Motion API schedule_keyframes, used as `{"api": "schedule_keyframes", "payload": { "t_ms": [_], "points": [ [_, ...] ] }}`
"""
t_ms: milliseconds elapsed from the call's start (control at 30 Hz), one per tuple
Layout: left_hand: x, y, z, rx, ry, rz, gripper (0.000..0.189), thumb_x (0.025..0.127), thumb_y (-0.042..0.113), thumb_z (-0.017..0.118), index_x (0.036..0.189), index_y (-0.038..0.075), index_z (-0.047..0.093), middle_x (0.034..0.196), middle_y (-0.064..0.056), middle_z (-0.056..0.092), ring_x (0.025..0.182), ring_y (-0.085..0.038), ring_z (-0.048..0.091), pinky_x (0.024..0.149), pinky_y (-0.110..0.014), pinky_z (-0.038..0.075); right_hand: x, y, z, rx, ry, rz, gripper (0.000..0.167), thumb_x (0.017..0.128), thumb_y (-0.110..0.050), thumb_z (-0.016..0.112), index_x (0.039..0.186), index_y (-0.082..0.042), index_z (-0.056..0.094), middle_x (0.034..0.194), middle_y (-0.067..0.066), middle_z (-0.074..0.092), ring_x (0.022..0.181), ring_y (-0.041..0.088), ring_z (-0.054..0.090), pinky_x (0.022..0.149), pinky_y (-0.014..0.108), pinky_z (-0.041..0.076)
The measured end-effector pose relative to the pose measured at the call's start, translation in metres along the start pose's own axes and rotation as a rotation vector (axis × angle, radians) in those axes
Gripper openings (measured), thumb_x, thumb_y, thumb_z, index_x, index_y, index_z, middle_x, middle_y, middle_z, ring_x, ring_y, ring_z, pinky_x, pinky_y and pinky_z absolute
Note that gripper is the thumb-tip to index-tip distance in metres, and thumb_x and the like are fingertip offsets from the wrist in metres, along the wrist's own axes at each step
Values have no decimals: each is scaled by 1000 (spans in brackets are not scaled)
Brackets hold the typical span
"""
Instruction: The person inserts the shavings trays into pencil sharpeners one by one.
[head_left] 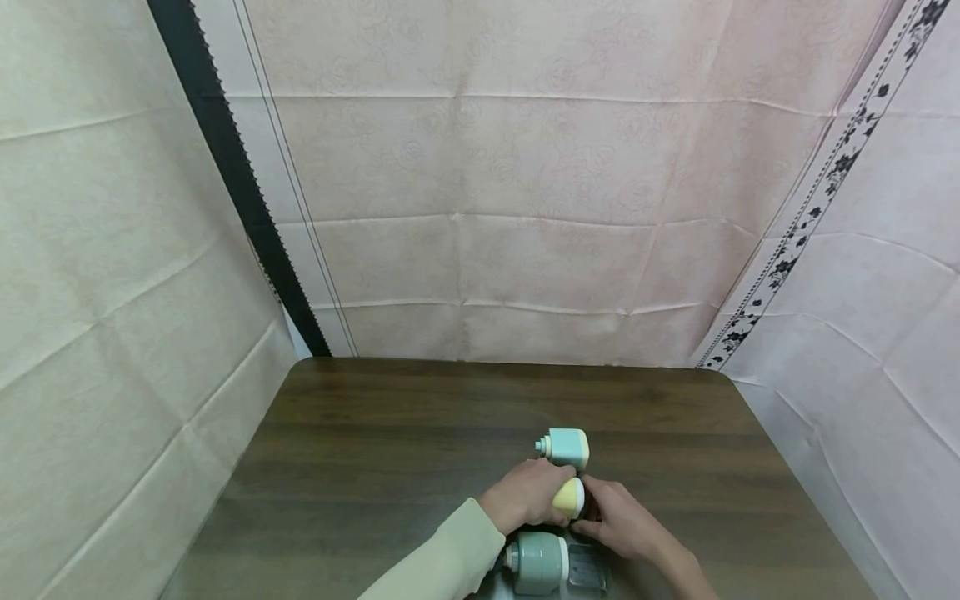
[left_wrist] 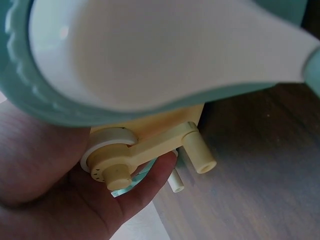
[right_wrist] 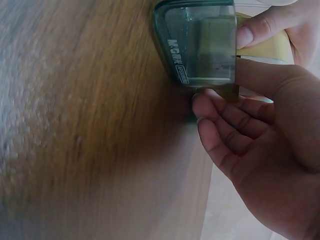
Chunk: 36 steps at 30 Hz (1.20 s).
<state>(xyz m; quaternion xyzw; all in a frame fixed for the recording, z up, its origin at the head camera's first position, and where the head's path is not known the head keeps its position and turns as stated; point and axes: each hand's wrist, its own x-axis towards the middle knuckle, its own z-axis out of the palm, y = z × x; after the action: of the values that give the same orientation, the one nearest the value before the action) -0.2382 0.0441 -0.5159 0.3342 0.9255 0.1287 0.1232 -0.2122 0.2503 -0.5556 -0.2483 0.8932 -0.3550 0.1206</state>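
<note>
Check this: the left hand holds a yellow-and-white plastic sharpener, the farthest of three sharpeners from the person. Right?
It isn't farthest: the head view shows a pale turquoise boxy sharpener beyond it. The left hand does hold the yellow-and-white sharpener.

Middle sharpener (head_left: 567, 497) between near sharpener (head_left: 537, 564) and far sharpener (head_left: 567, 447), tabletop (head_left: 390, 433) beneath

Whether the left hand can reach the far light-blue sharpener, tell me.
Probably yes: the light-blue sharpener sits just beyond the left hand, unblocked, though that hand holds the yellow sharpener.
</note>
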Motion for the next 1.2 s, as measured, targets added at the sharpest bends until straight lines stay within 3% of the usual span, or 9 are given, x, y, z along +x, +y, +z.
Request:
{"api": "schedule_keyframes", "payload": {
  "t_ms": [467, 967, 1100, 1200],
  "points": [
    [2, 1, 2, 12, 5, -10, 43, 85, 35, 92, 115, 22, 65, 94, 6, 66, 81, -9, 62, 74, -29, 54, 3, 0, 3, 1, 17, 3, 33, 94, -23, 83, 120, -12, 66, 103, -6, 68, 89, 7, 64, 72, 30, 54],
    [0, -1, 1, 25, -9, -5, 51, 85, 39, 92, 123, 22, 63, 99, 3, 67, 87, -10, 65, 75, -29, 55, 2, 2, 8, 48, 50, -20, 32, 96, -28, 82, 116, -10, 65, 96, -7, 66, 79, 6, 60, 65, 29, 51],
    [1, -3, -1, -3, -19, 1, 58, 84, 42, 92, 129, 22, 61, 102, 4, 67, 88, -10, 65, 76, -29, 55, 0, 2, 7, 50, 54, -68, 34, 98, -29, 80, 118, -7, 64, 98, -6, 67, 80, 7, 61, 64, 29, 52],
    [0, -5, -1, -43, -27, 4, 61, 84, 46, 91, 132, 24, 60, 103, 6, 66, 88, -8, 63, 76, -29, 55, -1, 0, 3, 27, 48, -58, 38, 97, -29, 81, 120, -5, 63, 102, -4, 67, 84, 9, 63, 66, 29, 53]
  ]
}}
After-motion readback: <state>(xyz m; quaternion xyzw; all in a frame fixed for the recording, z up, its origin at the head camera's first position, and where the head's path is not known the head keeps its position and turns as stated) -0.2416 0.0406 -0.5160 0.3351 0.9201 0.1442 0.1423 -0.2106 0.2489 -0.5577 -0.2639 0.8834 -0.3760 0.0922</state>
